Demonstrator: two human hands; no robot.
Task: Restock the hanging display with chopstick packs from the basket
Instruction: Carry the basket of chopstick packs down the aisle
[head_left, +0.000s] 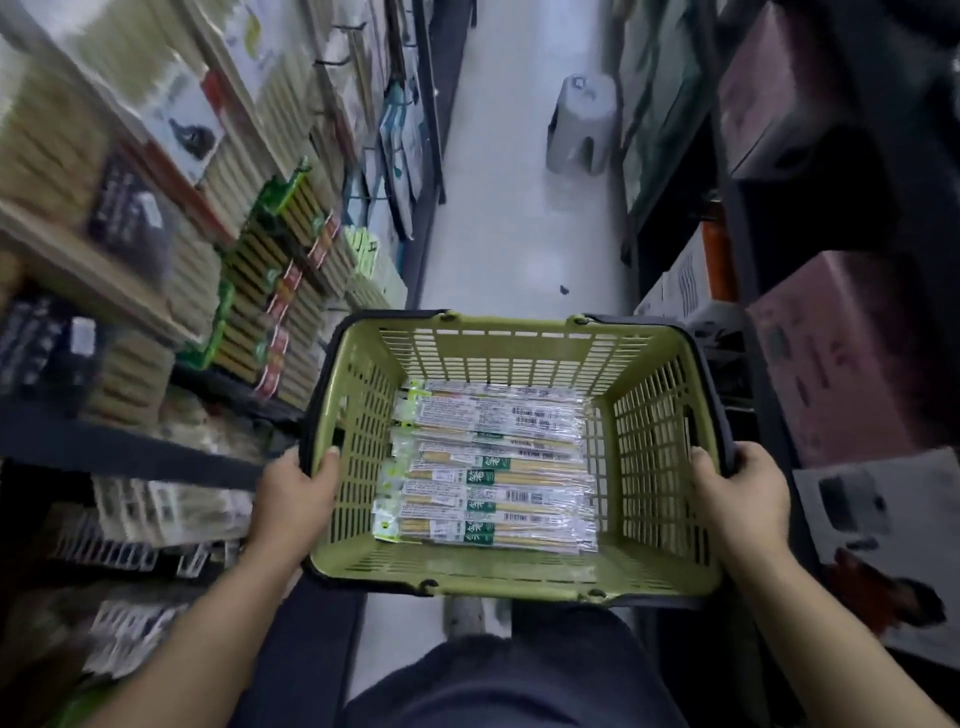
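The hanging display (275, 270) at left is blurred. The left hand (291, 499) and right hand (737, 499) curl over the side rims of the green basket (519, 343); clear chopstick packs (488, 467) lie flat inside.

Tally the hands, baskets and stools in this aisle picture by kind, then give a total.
hands: 2, the left hand and the right hand
green basket: 1
grey stool: 1
total: 4
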